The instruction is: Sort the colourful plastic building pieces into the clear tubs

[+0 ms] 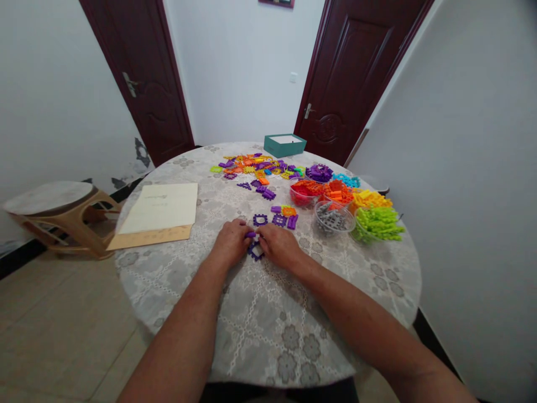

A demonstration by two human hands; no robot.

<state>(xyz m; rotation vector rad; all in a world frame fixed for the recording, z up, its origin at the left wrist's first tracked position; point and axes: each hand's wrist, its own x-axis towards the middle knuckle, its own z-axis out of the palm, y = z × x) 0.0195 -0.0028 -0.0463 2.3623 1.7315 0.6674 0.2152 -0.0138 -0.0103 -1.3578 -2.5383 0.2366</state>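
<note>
Both hands meet in the middle of the round table (268, 336), which has a grey patterned cloth. My left hand (230, 242) and my right hand (279, 244) are closed in a pinch around a small purple toothed plastic piece (254, 250) that rests on the cloth between them. Just beyond the fingers lie a few more loose purple pieces (278, 219) and one orange piece (288, 211).
Clear bowls of sorted pieces stand at the right: red (301, 193), orange (338, 192), grey (333, 218), green (377, 224), yellow (369, 198). A mixed pile (255, 165) and a teal box (284, 145) lie at the back. Papers (161, 208) lie at left, beside a wooden stool (59, 215).
</note>
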